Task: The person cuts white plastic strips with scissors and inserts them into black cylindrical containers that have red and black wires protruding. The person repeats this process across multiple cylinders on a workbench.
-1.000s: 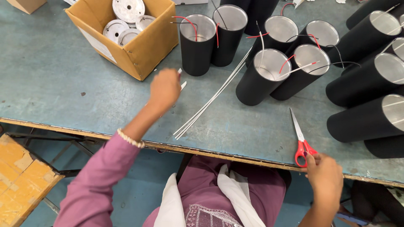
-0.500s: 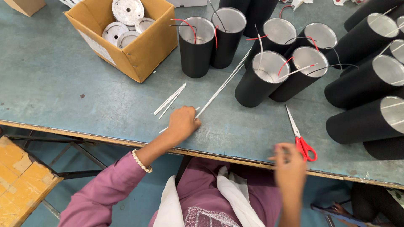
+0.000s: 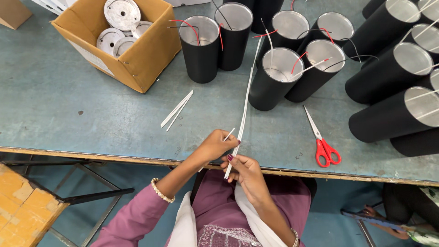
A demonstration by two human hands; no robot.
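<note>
My left hand (image 3: 215, 145) and my right hand (image 3: 242, 170) meet at the near edge of the blue-green table (image 3: 68, 100). Both pinch the near ends of a bundle of long thin white sleeves (image 3: 245, 103) that runs away from me toward the black cylinders (image 3: 274, 77). One short white piece sticks up between my left fingers. Red-handled scissors (image 3: 323, 145) lie on the table to the right of my hands, untouched. A few short white cut pieces (image 3: 177, 110) lie to the left.
A cardboard box (image 3: 137, 55) holding round silver discs (image 3: 121, 13) stands at the back left. Several black tubes with silver insides and red and black wires stand upright or lie along the back and right. Another person's hand (image 3: 375, 215) shows under the table at the right.
My right hand has left the scissors, which now lie on the table, and come to the white sleeves. My left hand has drawn back to the table's near edge to grip them too.
</note>
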